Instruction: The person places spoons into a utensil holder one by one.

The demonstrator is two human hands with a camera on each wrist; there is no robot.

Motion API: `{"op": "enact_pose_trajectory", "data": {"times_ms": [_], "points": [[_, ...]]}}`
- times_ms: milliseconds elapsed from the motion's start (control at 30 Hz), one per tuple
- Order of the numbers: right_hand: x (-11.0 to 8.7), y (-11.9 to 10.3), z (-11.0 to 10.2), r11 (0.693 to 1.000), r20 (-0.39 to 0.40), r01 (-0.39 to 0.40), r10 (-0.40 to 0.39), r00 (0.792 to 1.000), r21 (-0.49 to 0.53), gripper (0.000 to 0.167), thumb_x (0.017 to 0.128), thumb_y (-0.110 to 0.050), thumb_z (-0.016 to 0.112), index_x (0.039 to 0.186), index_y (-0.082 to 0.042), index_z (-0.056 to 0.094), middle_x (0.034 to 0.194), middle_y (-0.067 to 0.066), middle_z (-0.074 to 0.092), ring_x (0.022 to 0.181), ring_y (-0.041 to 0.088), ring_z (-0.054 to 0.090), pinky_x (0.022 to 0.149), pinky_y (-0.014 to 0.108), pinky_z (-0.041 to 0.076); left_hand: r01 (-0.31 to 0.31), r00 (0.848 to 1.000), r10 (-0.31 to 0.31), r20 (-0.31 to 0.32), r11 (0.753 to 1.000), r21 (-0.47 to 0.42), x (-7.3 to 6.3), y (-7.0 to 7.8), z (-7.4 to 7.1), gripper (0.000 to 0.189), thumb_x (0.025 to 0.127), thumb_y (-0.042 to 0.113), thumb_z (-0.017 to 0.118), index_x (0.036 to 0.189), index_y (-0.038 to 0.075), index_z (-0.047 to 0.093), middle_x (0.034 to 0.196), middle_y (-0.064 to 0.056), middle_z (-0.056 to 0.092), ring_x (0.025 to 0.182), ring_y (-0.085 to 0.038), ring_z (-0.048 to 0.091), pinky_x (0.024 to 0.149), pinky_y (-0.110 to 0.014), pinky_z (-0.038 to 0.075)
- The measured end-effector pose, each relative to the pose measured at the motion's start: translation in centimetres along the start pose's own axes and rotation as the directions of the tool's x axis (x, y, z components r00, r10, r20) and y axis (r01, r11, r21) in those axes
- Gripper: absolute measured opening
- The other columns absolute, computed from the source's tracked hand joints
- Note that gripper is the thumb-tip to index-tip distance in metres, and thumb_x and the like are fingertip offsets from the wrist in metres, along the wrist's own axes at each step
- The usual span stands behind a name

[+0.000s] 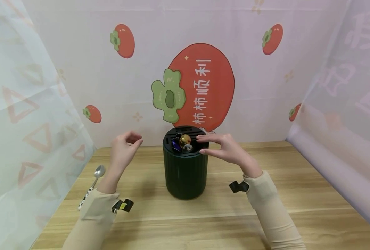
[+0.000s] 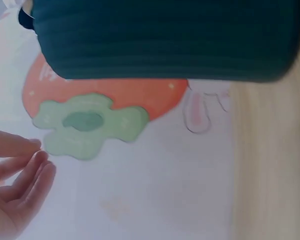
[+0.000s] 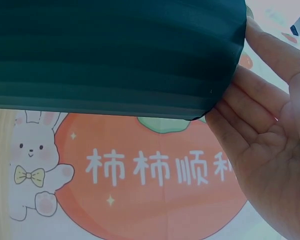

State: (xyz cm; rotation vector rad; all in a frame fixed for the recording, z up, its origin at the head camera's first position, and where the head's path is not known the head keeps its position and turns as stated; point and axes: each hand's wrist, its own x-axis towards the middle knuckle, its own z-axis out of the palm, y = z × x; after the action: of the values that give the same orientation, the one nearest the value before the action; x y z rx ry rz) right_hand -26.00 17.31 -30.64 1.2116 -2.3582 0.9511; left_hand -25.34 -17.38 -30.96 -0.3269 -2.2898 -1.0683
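A dark green ribbed utensil holder (image 1: 186,177) stands upright on the wooden table, its slotted top facing up. Out of its opening show rounded, shiny spoon bowls: a gold one (image 1: 185,140), a purple one (image 1: 176,145) and a silver one (image 1: 187,148). My right hand (image 1: 224,148) reaches in from the right with thumb and fingers extended, fingertips right at the holder's rim; the right wrist view shows the palm bare. Left of the holder, my left hand (image 1: 124,149) hovers apart from it, fingers loosely bent and nothing between them.
A metal spoon (image 1: 99,171) with a black-and-white patterned handle lies at the table's left side, near the left forearm. Behind the table hangs a pale cloth (image 1: 141,80) printed with persimmons; more cloth rises along the left and right edges.
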Motion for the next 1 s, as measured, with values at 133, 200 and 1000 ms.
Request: {"op": "enact_pose_trajectory", "data": {"times_ms": [133,200,1000], "points": [[0.0,0.0,-0.1,1.0,0.001,0.003,-0.003,1.0,-0.005,0.037,0.083,-0.021,0.074,0.118,-0.011,0.067,0.126,0.005,0.063,0.122,0.018,0.056,0.101,0.041,0.045,0.001,0.998,0.0,-0.058,1.0,0.022,-0.4,-1.4,0.1,0.006,0.085,0.007,0.068,0.088,0.002,0.067,0.08,-0.012,0.068,0.071,-0.02,0.062,0.06,-0.012,0.045],[0.0,0.0,-0.1,1.0,0.001,0.004,-0.004,1.0,-0.004,0.037,0.083,-0.021,0.074,0.118,-0.01,0.068,0.126,0.005,0.063,0.121,0.018,0.057,0.101,0.041,0.045,0.009,0.997,-0.006,-0.073,0.999,0.032,-0.6,-2.0,0.1,0.005,0.085,0.007,0.068,0.087,0.002,0.067,0.079,-0.012,0.068,0.07,-0.02,0.061,0.059,-0.012,0.044],[0.0,0.1,0.0,1.0,-0.007,-0.001,0.001,1.0,0.005,0.037,0.083,-0.024,0.073,0.118,-0.013,0.068,0.126,0.002,0.063,0.121,0.016,0.057,0.101,0.041,0.045,-0.046,0.999,0.045,0.008,0.956,0.289,-3.2,-9.0,-0.2,0.011,0.084,0.012,0.068,0.086,0.001,0.065,0.083,-0.016,0.066,0.078,-0.032,0.061,0.07,-0.046,0.05]]}}
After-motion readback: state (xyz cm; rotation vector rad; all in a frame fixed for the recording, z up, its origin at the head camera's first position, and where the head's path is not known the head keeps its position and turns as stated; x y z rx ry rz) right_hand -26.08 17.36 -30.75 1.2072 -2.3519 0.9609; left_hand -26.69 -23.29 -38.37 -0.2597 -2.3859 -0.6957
